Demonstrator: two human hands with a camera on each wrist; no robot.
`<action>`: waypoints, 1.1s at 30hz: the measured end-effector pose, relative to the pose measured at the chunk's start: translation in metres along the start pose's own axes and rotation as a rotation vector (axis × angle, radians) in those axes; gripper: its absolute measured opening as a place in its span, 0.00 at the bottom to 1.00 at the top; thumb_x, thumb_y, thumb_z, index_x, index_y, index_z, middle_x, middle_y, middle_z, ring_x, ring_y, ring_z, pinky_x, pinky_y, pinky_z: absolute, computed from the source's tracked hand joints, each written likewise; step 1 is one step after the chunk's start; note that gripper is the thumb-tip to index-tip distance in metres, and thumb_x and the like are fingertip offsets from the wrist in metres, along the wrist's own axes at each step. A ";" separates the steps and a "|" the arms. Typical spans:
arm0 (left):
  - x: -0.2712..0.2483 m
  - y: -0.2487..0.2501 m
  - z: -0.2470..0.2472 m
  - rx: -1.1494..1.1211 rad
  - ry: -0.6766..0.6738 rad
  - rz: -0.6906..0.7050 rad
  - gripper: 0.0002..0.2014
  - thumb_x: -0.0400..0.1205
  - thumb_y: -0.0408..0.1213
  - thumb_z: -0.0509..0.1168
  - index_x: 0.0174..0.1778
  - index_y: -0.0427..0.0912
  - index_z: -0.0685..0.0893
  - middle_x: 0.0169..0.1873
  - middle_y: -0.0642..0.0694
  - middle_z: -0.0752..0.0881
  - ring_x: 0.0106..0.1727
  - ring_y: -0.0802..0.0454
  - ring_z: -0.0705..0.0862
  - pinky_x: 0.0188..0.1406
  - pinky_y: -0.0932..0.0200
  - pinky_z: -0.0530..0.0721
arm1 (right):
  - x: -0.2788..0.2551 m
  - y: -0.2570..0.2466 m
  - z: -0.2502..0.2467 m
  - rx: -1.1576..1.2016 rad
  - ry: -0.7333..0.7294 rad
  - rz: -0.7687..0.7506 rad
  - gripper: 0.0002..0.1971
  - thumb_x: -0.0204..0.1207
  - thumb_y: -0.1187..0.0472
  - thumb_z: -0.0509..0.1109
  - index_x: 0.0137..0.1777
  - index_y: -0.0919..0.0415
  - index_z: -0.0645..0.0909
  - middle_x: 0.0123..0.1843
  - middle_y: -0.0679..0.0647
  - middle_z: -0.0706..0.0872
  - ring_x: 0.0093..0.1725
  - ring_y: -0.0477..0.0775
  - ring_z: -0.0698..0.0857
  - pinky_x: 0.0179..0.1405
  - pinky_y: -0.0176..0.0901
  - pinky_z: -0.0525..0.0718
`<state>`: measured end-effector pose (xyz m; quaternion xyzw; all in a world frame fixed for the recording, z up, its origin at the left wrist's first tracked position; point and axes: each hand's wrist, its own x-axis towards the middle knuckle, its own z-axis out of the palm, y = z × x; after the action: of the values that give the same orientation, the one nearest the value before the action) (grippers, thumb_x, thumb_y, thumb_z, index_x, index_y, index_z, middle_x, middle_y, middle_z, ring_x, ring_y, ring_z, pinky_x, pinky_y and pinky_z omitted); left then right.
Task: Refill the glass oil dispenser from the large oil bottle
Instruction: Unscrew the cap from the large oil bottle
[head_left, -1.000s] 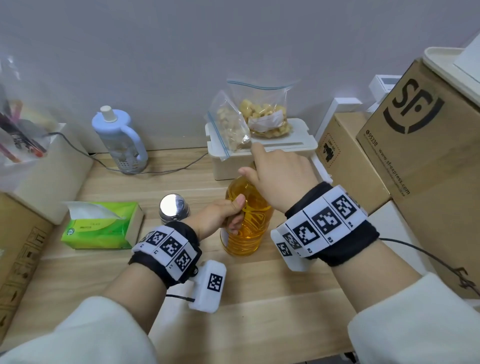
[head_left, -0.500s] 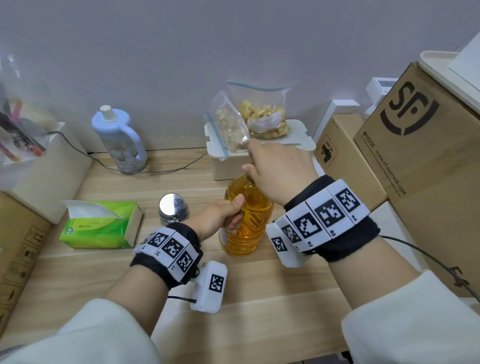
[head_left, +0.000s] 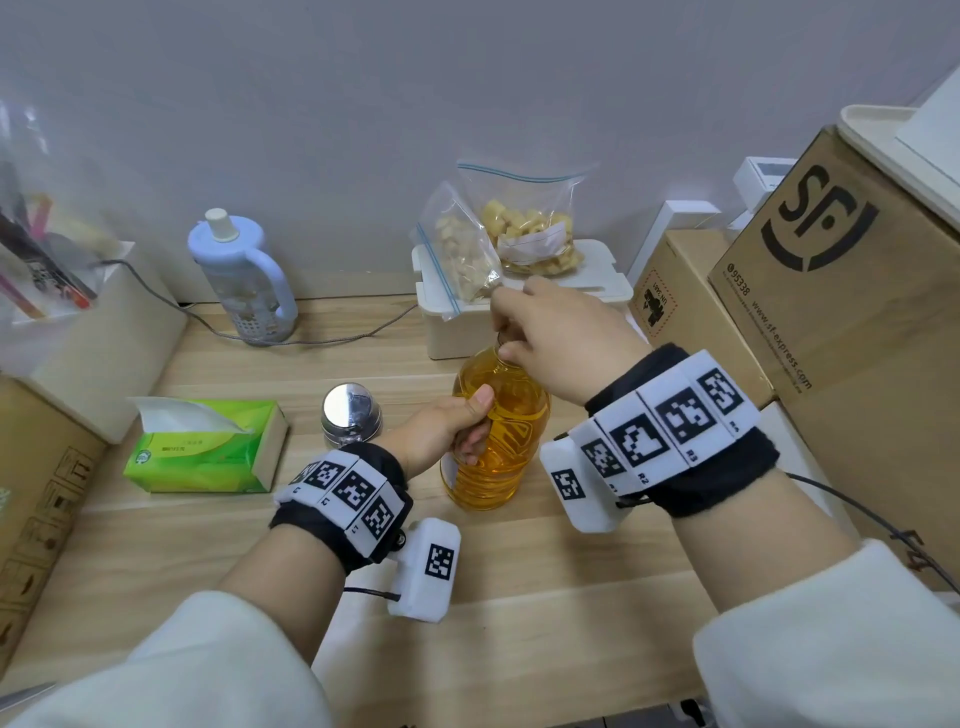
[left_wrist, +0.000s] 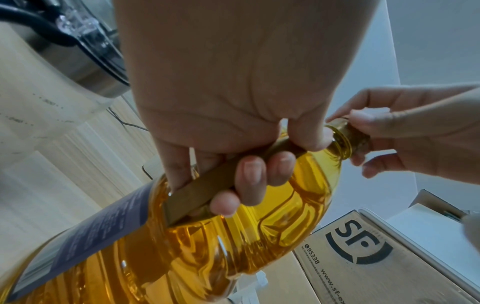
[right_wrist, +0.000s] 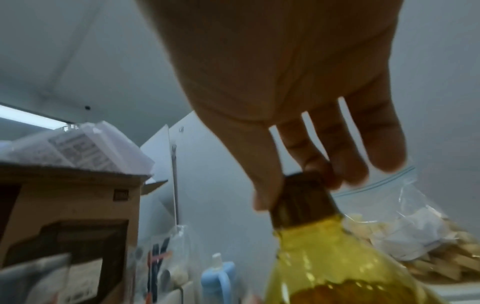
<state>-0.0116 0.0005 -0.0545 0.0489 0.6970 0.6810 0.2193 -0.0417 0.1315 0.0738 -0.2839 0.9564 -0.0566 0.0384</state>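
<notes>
Oil bottle (head_left: 496, 436) stands upright on the desk (head_left: 545, 571), mid-frame. Left hand (head_left: 441, 431) curls its fingers (left_wrist: 249, 174) round the bottle's handle. Right hand (head_left: 556, 338) pinches the cap (right_wrist: 301, 197) with thumb and fingertips, the other fingers loosely apart. Steel-capped oil dispenser (head_left: 350, 415) sits at nine o'clock of the bottle, untouched.

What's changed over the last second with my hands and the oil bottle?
Very little. The right hand has shifted slightly on the cap, which it keeps gripping. The left hand still holds the handle of the large oil bottle, upright on the table. The steel-topped dispenser stays untouched.
</notes>
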 end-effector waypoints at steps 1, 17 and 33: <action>0.000 0.000 0.000 0.003 0.001 0.000 0.27 0.73 0.63 0.47 0.20 0.43 0.68 0.22 0.44 0.70 0.22 0.58 0.74 0.29 0.71 0.77 | -0.001 0.000 -0.001 0.020 -0.014 0.006 0.12 0.78 0.49 0.62 0.58 0.54 0.73 0.56 0.55 0.80 0.55 0.61 0.80 0.43 0.48 0.73; -0.002 0.003 0.002 0.028 0.019 0.005 0.24 0.75 0.56 0.47 0.21 0.41 0.67 0.23 0.43 0.69 0.23 0.57 0.72 0.28 0.73 0.76 | 0.003 -0.006 0.003 -0.039 0.075 0.132 0.22 0.78 0.39 0.56 0.59 0.56 0.71 0.50 0.59 0.84 0.53 0.65 0.82 0.40 0.48 0.70; -0.003 0.002 0.002 0.028 0.020 -0.004 0.24 0.74 0.57 0.47 0.21 0.42 0.67 0.23 0.44 0.69 0.27 0.52 0.71 0.29 0.71 0.76 | 0.002 -0.003 -0.006 0.044 -0.018 0.055 0.11 0.74 0.52 0.68 0.55 0.52 0.76 0.55 0.52 0.79 0.56 0.58 0.81 0.43 0.46 0.68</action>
<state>-0.0089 0.0013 -0.0522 0.0438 0.7088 0.6711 0.2128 -0.0425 0.1288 0.0796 -0.2568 0.9620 -0.0743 0.0548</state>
